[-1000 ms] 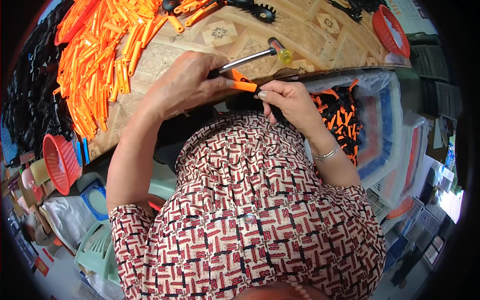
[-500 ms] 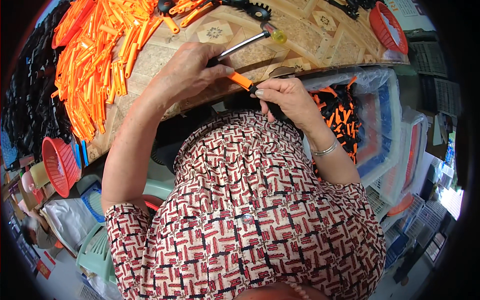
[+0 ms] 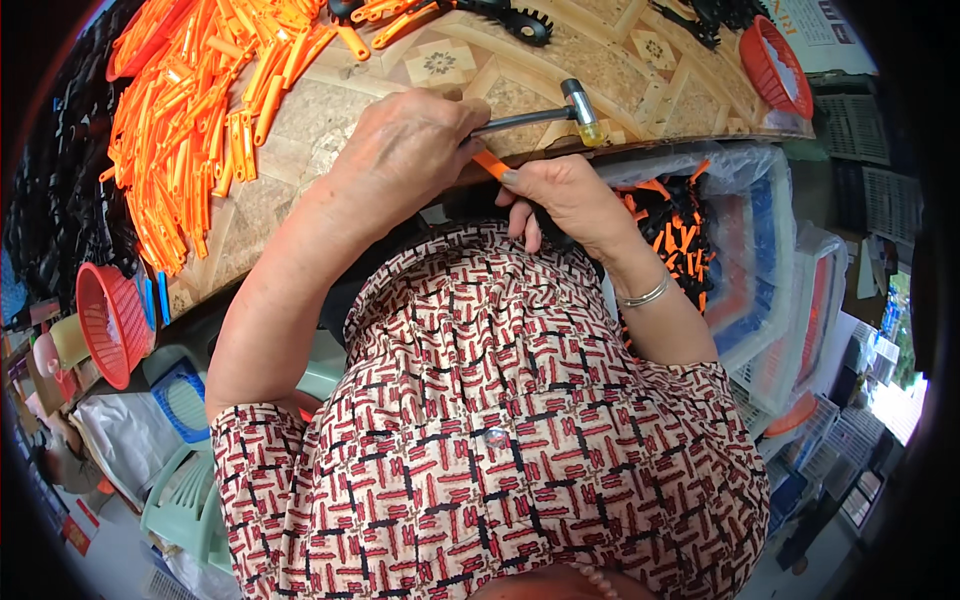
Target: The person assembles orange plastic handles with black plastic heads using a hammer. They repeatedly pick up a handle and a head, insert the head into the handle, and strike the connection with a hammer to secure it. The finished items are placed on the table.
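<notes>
My left hand (image 3: 405, 140) is closed around a small hammer (image 3: 530, 120), whose grip is hidden in the fingers. The shaft points right over the table edge, and the head has a metal face at one end and a yellow one at the other. An orange plastic handle (image 3: 489, 163) spans the gap between my hands. Its left end goes in under my left fingers. My right hand (image 3: 562, 195) pinches the other end between thumb and fingers, which hide whatever is joined there.
Many orange handles (image 3: 185, 130) lie heaped on the patterned table (image 3: 310, 120) at left, beside black parts (image 3: 60, 180). Black kitchen utensils (image 3: 525, 25) lie at the back. Red baskets (image 3: 115, 325) stand at the edges. A plastic-lined bin (image 3: 735, 250) at right holds orange-and-black pieces.
The hammer has turned in my left hand, so its head now shows farther right. My left hand has shifted right, closer to my right hand, covering more of the orange handle.
</notes>
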`<state>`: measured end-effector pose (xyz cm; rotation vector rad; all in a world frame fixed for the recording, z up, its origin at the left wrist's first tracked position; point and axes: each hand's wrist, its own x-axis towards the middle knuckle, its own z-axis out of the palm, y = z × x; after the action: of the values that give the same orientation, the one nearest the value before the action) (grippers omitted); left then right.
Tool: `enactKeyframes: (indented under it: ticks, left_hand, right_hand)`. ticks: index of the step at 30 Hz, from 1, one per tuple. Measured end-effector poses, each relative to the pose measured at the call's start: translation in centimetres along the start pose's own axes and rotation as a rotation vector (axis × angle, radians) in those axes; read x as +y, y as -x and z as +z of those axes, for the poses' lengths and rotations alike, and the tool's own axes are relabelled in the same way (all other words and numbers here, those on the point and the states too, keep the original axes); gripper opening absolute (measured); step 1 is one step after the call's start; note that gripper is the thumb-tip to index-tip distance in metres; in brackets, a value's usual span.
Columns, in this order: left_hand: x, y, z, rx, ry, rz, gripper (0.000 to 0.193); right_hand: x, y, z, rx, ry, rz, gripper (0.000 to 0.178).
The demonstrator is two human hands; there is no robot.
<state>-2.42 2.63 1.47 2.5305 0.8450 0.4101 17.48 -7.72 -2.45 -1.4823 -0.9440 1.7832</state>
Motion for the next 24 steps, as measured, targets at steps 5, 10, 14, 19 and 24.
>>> enactKeyframes:
  ticks: [5, 10, 14, 19, 24]
  left_hand:
    - [0.0, 1.5, -0.9, 0.184, -0.054, -0.053, 0.026]
    - [1.6, 6.0, -3.9, 0.232, 0.426, -0.419, 0.036]
    - [1.7, 9.8, -2.6, 0.407, 0.168, -0.175, 0.039]
    - [1.0, 11.7, -0.9, 0.111, -0.302, -0.225, 0.043]
    - [1.0, 11.3, -1.3, 0.657, 0.114, -0.221, 0.042]
  right_hand:
    - [0.7, -0.1, 1.0, 0.04, -0.067, 0.014, 0.043]
    - [0.3, 0.4, 2.2, 0.061, -0.203, 0.034, 0.04]
    - [0.5, 0.3, 2.7, 0.057, -0.212, 0.02, 0.036]
    - [1.2, -0.1, 2.7, 0.05, -0.183, -0.01, 0.036]
    - [1.3, -0.4, 2.6, 0.053, -0.16, -0.046, 0.035]
